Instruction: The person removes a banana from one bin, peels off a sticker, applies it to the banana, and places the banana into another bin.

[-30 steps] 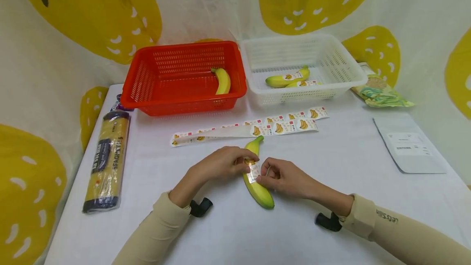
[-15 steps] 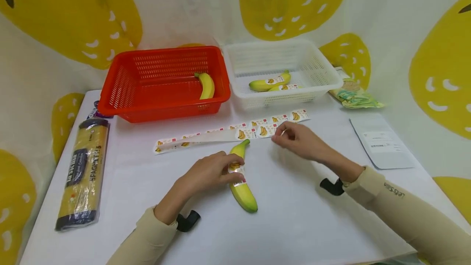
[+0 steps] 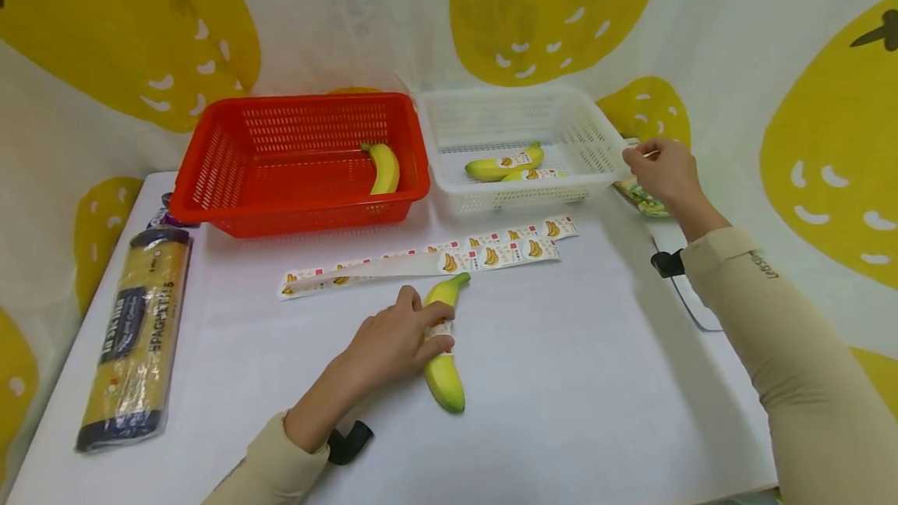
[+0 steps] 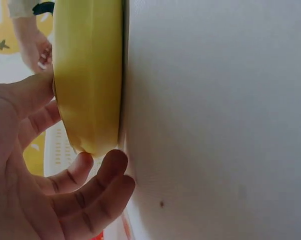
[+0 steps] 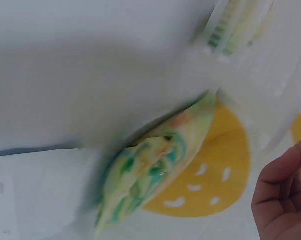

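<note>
At the far left of the white table (image 3: pixel 561 396) lies a long packet of spaghetti (image 3: pixel 136 341), its dark ends pointing toward and away from the person, and beyond it a small purple packet (image 3: pixel 167 215) shows beside the red basket (image 3: pixel 298 218). In that basket a single yellow banana (image 3: pixel 384 170) lies near the right-hand wall. In front of both baskets a strip of stickers (image 3: pixel 501 256) printed with bananas stretches across the table, folded back over itself. Nearer the person, the left hand (image 3: pixel 393 341) comes over the middle banana (image 3: pixel 446 388), which lies on the table just in front of the strip, stem end away from the person. The thumb and index finger reach over it from the left, a little apart, and hold it at the white label (image 3: pixel 442 328) around its middle; the other fingers are loosely bent. Behind the strip, touching the red basket, is the white basket (image 3: pixel 522 197), with two labelled bananas (image 3: pixel 503 167) lying close together in it. At its right-hand rim is the right hand (image 3: pixel 662 170), thumb and index fingertips drawn together and the rest curled in; whether they pinch anything small cannot be told. Below and behind that hand a green patterned bag (image 3: pixel 645 201) lies partly hidden, and nearer the person is a flat pale pouch (image 3: pixel 691 302), half covered by the sleeve (image 3: pixel 779 333).
</note>
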Demonstrator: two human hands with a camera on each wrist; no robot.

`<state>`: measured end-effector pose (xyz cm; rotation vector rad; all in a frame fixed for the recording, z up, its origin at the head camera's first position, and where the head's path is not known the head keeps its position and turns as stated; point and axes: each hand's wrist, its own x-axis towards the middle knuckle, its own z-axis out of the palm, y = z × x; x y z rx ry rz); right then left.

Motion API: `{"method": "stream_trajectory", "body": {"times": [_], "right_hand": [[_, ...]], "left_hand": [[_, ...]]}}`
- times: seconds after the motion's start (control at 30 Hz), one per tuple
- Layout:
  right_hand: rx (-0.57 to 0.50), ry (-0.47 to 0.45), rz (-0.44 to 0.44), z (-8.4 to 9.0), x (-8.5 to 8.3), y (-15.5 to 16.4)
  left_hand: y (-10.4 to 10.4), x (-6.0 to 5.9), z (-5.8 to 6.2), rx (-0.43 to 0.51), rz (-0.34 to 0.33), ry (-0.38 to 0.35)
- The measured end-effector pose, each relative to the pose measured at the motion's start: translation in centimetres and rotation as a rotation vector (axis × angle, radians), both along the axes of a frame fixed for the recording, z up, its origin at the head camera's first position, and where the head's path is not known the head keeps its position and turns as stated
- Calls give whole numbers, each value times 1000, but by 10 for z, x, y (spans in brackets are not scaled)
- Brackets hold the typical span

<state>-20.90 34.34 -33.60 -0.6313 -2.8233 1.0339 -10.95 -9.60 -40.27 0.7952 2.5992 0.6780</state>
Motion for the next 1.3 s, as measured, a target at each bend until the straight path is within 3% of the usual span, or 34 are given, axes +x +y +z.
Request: {"method": "stream_trajectory", "body": {"times": [0.13, 0.3, 0.57, 0.97, 1.13, 1.3], "right_hand": [[-88, -29, -110, -12, -9, 14], [-252, -65, -151, -23, -17, 17], [-474, -33, -230, -25, -21, 14], [-570, -58, -291, -26, -25, 17], [-605, -20, -290, -28, -23, 18], [-598, 35, -275, -32, -24, 15]], "left_hand": [[-4, 0, -5, 74, 57, -72], [-6, -3, -8, 131, 113, -143], [-6, -8, -5, 153, 133, -203], [-6, -11, -5, 182, 118, -201], [-5, -11, -4, 184, 148, -229], [-7, -14, 9, 267, 174, -258]]}}
